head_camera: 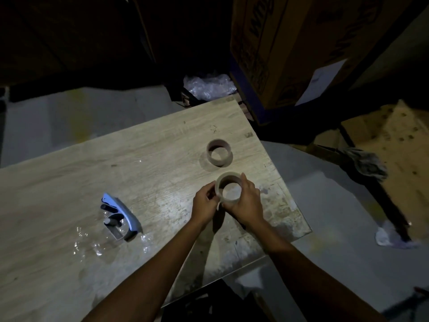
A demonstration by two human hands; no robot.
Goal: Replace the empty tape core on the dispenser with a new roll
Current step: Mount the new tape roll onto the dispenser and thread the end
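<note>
Tape roll (228, 187) clasped in left hand (205, 205) and right hand (247, 205) above scuffed wooden table (69, 182), dim storeroom.

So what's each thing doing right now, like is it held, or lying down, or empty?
New tape roll: held just above the table in both hands.
Left hand: pinching the roll's near edge.
Right hand: wrapped around the roll's side.
Empty tape core: off the dispenser, lying flat on the table, untouched.
Tape dispenser: on its side on the table, no roll on it.
Table: scuffed, with shiny clear scraps near the dispenser.
</note>
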